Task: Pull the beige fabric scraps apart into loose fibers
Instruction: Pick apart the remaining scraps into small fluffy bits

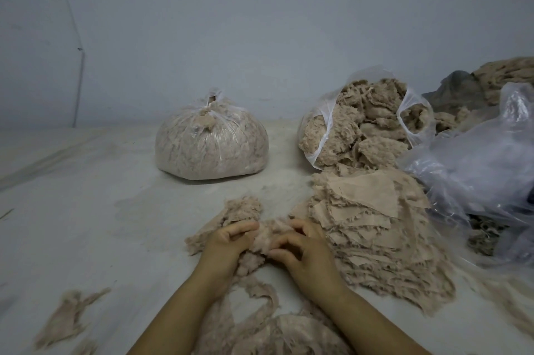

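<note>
Both hands (228, 242) (303, 250) curled around fabric clump (268, 236)

Pale, dusty floor (86, 210) below a bluish-grey wall (260, 22). Knotted clear bag (212, 143), stuffed with fluff, near the wall. Just right of it, open bag (416, 126) spilling over. Far right, crumpled clear plastic (476, 158). Thin cable (79, 71) down the wall at left.
</note>
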Tool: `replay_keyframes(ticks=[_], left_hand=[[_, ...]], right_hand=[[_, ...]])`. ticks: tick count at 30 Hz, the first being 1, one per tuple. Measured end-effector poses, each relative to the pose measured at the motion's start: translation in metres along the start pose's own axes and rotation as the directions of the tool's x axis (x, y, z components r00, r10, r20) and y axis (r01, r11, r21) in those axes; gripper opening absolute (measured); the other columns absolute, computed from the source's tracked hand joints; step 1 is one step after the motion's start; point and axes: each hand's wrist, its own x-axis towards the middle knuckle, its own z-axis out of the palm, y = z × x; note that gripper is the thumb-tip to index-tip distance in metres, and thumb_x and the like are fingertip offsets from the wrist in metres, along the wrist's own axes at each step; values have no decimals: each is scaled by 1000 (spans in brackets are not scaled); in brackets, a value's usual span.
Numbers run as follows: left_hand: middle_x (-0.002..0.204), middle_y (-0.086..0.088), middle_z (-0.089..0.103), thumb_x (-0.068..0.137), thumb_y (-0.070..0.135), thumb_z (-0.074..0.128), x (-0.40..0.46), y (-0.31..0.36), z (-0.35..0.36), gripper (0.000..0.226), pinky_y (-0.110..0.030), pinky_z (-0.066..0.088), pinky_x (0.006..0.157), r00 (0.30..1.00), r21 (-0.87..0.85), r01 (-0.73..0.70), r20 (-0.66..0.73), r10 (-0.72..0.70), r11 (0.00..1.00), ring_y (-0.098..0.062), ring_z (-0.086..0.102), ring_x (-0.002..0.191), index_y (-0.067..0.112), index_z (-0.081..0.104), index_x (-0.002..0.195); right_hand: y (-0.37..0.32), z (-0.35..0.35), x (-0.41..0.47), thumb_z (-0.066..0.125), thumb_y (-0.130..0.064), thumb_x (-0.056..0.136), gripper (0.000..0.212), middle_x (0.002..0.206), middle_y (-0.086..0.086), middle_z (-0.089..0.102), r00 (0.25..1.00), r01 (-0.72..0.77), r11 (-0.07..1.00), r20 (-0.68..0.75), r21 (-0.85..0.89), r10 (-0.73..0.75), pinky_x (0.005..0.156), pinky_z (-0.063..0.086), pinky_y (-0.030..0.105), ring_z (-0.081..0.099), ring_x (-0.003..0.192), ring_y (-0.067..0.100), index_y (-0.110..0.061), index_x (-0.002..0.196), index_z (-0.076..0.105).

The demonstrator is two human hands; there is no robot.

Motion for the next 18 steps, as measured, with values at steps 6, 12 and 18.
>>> replay_keyframes(ticks=[6,12,18], left_hand=[[97,-4,74,72,-13,71,0,4,-8,42,-27,58,69,997,-27,-9,83,11,1000,-19,71,87,16,69,102],[113,-4,68,66,-14,74,-1,6,-9,59,-37,58,75,985,140,-51,171,27,989,-22,69,96,27,66,107],[89,1,75,80,-17,56,5,8,-14,43,-22,56,60,1000,-126,-27,-15,25,992,-14,71,81,17,64,106]], right_hand=[[-4,1,2,71,-21,83,32,112,-8,50,988,136,988,-63,-68,-141,95,34,18,42,109,9,-16,114,63],[4,8,-1,73,-21,80,15,114,-14,42,987,153,984,-33,-93,-157,99,29,21,31,114,7,-19,95,71],[-1,2,-7,63,-60,74,36,67,-15,57,968,192,981,160,13,-192,100,29,16,53,75,-1,-25,65,59]])
